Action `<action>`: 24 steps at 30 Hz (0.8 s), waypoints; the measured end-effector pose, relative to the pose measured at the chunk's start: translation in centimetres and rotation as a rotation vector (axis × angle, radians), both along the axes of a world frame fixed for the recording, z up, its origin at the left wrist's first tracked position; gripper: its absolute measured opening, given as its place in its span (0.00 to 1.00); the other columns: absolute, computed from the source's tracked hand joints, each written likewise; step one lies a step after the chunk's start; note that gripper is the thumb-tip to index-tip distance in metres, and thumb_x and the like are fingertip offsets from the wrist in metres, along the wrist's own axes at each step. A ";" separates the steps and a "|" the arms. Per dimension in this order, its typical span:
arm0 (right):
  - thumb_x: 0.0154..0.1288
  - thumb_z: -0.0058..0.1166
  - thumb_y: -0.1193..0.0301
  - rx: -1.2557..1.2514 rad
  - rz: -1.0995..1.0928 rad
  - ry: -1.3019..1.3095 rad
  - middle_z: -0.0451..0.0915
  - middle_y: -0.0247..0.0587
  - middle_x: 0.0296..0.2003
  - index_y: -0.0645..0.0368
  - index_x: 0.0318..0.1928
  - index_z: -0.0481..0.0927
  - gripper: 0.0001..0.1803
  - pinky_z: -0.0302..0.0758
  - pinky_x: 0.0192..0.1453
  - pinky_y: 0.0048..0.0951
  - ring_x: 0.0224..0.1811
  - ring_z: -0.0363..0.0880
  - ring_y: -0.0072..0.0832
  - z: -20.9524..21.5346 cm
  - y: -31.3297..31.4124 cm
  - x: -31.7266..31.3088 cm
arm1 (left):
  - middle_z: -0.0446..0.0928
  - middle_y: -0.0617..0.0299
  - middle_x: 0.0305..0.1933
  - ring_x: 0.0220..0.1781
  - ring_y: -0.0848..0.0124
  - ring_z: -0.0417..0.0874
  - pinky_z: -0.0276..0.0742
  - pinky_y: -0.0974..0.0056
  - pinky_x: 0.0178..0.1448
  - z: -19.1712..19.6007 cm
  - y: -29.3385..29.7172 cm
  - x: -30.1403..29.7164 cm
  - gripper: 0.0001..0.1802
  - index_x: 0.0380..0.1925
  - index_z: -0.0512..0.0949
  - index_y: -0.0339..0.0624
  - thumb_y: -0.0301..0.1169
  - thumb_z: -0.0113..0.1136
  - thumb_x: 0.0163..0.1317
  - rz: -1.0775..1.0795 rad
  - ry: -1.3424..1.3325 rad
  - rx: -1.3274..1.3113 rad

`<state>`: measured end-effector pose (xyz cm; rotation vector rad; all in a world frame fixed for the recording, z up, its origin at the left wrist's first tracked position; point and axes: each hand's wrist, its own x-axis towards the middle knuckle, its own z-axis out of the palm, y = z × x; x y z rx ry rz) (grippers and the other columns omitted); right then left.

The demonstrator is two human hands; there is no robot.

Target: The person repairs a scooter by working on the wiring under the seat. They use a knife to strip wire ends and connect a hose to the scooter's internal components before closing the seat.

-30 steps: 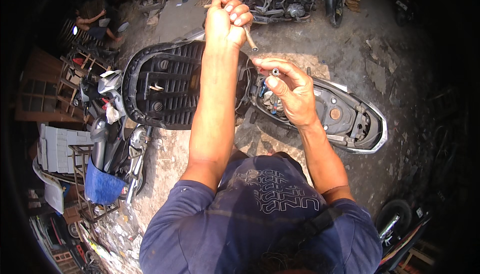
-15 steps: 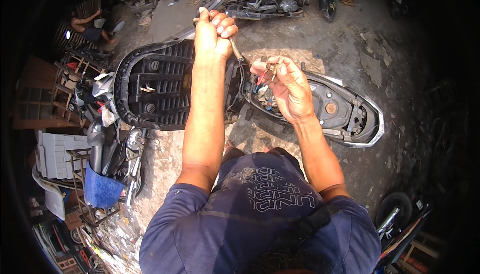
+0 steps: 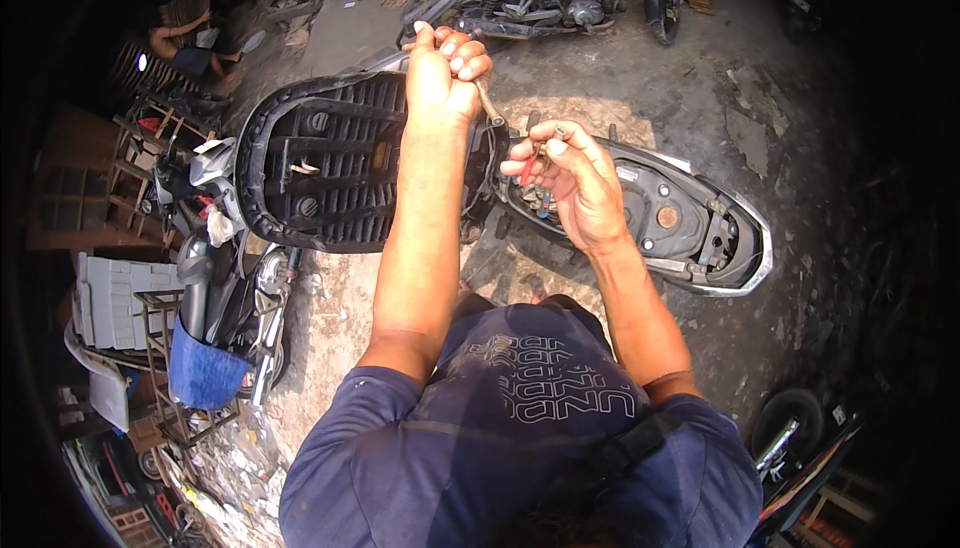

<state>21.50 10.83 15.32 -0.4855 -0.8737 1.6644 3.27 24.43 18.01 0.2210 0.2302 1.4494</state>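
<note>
Two hands up over opened scooter; left hand [image 3: 445,73] clenched round metal tool handle [image 3: 489,105], far side of flipped-up seat underside [image 3: 330,163]; right hand [image 3: 565,183] pinching small red-tipped part [image 3: 527,168] (too small to identify) above underseat compartment [image 3: 665,210], right of seat.

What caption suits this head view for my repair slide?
Left hand grips a metal tool; right hand pinches parts over an open scooter.

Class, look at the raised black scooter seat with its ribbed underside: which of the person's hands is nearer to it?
Left. The left hand is fisted around a metal tool right over the seat's edge; the right hand sits off to its side, above the open scooter compartment.
</note>
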 end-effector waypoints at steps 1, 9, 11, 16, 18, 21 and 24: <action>0.76 0.53 0.67 -0.024 0.007 -0.004 0.84 0.40 0.40 0.61 0.51 0.78 0.11 0.78 0.44 0.27 0.39 0.85 0.27 0.2 -0.2 -0.1 | 0.58 0.70 0.19 0.17 0.76 0.58 0.54 0.70 0.19 0.2 -0.4 0.3 0.25 0.29 0.66 0.49 0.54 0.41 0.80 0.039 0.027 -0.016; 0.72 0.62 0.66 0.069 -0.191 -0.445 0.76 0.22 0.26 0.62 0.43 0.84 0.11 0.65 0.30 0.18 0.26 0.68 0.10 1.9 -0.8 -1.7 | 0.59 0.70 0.20 0.18 0.77 0.58 0.54 0.70 0.19 2.1 -2.9 1.9 0.24 0.30 0.66 0.49 0.55 0.43 0.79 0.244 0.246 -0.072; 0.70 0.63 0.67 0.107 -0.267 -0.491 0.76 0.21 0.26 0.63 0.41 0.86 0.10 0.65 0.31 0.19 0.27 0.68 0.09 1.8 -0.5 -1.9 | 0.59 0.70 0.21 0.18 0.77 0.59 0.54 0.70 0.20 2.0 -3.2 2.3 0.24 0.31 0.66 0.49 0.55 0.43 0.79 0.251 0.258 -0.069; 0.69 0.62 0.70 0.097 -0.309 -0.544 0.76 0.21 0.25 0.64 0.37 0.86 0.09 0.65 0.31 0.19 0.28 0.67 0.09 1.1 -0.5 -1.6 | 0.59 0.69 0.21 0.19 0.77 0.59 0.55 0.70 0.20 1.6 -3.8 3.2 0.25 0.32 0.66 0.49 0.56 0.43 0.79 0.294 0.335 -0.060; 0.68 0.61 0.71 0.090 -0.320 -0.549 0.76 0.22 0.24 0.65 0.37 0.86 0.09 0.65 0.31 0.19 0.28 0.67 0.09 1.0 -0.6 -1.6 | 0.59 0.69 0.22 0.19 0.77 0.59 0.55 0.70 0.20 1.3 -3.9 3.2 0.25 0.32 0.66 0.49 0.56 0.43 0.78 0.297 0.340 -0.063; 0.68 0.61 0.71 0.076 -0.327 -0.555 0.77 0.22 0.25 0.65 0.37 0.86 0.08 0.65 0.31 0.19 0.28 0.68 0.09 1.0 -0.7 -1.6 | 0.59 0.69 0.22 0.19 0.77 0.59 0.55 0.70 0.20 0.8 -3.5 3.2 0.25 0.32 0.66 0.48 0.57 0.43 0.78 0.282 0.322 -0.074; 0.68 0.61 0.71 0.091 -0.338 -0.550 0.78 0.22 0.25 0.65 0.37 0.86 0.08 0.65 0.30 0.19 0.27 0.68 0.09 0.9 -0.6 -1.5 | 0.59 0.69 0.22 0.19 0.77 0.59 0.55 0.70 0.20 0.6 -3.3 3.2 0.25 0.32 0.66 0.48 0.56 0.43 0.78 0.267 0.314 -0.093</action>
